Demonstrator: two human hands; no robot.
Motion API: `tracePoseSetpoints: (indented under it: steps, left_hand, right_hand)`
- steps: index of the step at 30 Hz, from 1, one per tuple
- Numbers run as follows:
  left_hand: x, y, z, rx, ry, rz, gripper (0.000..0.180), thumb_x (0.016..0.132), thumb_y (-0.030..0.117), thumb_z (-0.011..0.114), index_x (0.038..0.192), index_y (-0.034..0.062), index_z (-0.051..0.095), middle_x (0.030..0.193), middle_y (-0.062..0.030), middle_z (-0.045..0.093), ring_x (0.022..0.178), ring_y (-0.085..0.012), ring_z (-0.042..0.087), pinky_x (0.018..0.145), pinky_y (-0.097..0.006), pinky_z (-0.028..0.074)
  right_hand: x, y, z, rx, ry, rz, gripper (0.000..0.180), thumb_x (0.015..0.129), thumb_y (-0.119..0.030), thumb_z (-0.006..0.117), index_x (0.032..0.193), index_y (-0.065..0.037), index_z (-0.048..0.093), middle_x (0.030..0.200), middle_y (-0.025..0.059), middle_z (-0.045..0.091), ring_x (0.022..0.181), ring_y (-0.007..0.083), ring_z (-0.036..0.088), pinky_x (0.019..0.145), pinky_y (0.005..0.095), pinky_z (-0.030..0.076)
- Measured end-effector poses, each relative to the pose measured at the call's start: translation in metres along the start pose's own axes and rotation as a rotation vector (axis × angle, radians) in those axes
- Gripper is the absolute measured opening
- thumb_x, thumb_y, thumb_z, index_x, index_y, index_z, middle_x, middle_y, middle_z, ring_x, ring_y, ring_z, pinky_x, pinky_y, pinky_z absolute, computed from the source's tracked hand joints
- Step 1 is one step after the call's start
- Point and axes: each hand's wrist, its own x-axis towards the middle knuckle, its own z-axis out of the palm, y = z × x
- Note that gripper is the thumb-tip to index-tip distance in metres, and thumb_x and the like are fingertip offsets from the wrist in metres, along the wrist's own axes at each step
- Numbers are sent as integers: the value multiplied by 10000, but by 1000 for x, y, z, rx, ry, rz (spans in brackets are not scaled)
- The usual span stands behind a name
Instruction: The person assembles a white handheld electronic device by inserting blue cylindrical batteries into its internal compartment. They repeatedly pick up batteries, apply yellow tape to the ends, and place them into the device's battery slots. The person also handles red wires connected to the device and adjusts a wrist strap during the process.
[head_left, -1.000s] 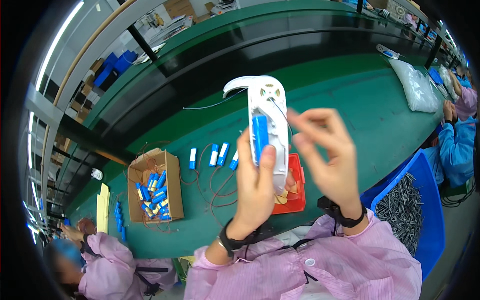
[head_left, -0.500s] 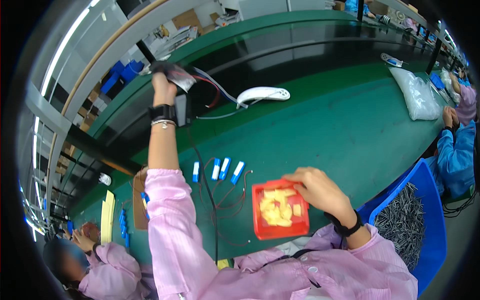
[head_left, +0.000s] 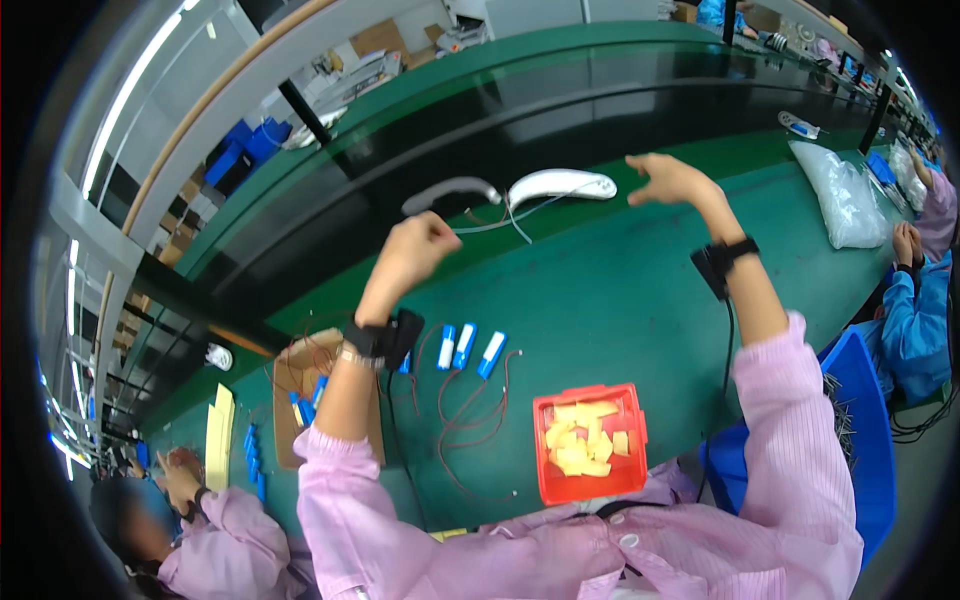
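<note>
My left hand (head_left: 412, 253) is over the green bench with its fingers curled in; whether anything small is in them I cannot make out. Just beyond it lies a curved dark grey casing (head_left: 450, 190). A white curved casing (head_left: 562, 184) rests to the right of that, with wires (head_left: 520, 222) trailing between the two. Near the white casing's right end, my right hand (head_left: 678, 182) reaches with fingers apart and nothing in them. Close to my body stands a red tray (head_left: 541, 480) of yellow pieces (head_left: 580, 440). Several blue-and-white battery cells (head_left: 465, 346) with thin red and black leads lie left of it.
A cardboard box (head_left: 290, 370) with blue cells stands at the left, beside yellow strips (head_left: 218, 435). At lower right is a blue bin (head_left: 875, 450) of metal screw-like parts. A clear plastic bag (head_left: 838, 195) lies at far right. People sit on both sides.
The dark casing, earlier held in my left hand, now lies beside the white one. My left hand has drawn back nearer; my right hand has left the red tray and moved forward.
</note>
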Motion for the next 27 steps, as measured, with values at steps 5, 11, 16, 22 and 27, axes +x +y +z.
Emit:
tracePoseSetpoints:
  steps: [5,11,16,22,27]
  left_hand:
    - [-130,43,52,399,-179,51,328,784,272,800,858,-10,649,820,-195,685,815,-354,674,704,-429,533]
    - [-156,31,82,447,-98,-45,333,797,195,777,946,-52,611,935,-216,659,905,-365,667,745,-431,571]
    - [-151,49,64,275,76,-40,214,858,148,694,965,-25,626,928,-211,643,878,-348,668,718,-456,545]
    - [-140,88,8,-273,383,30,298,959,95,614,1233,-21,599,895,-124,623,776,-179,620,709,-309,509]
    - [-131,128,-14,-608,524,206,202,1029,148,530,1153,-10,551,922,-56,618,815,-99,580,741,-246,485]
  right_hand:
    - [79,53,88,142,180,-117,839,723,-223,845,1448,-27,469,1294,235,597,1202,379,574,1032,403,451]
    - [94,70,112,99,308,-83,641,653,-211,887,1218,-12,658,1243,215,578,1177,405,519,1054,454,407]
    - [67,62,82,251,293,-149,611,619,-188,892,1167,-17,685,1173,179,588,1133,354,552,996,428,454]
    - [-21,11,-8,537,477,-402,566,678,-166,876,1182,-14,667,1036,97,623,917,257,631,809,353,513]
    - [-83,-81,-36,346,586,-628,556,701,-172,863,1176,28,653,1071,135,654,955,282,657,846,356,529]
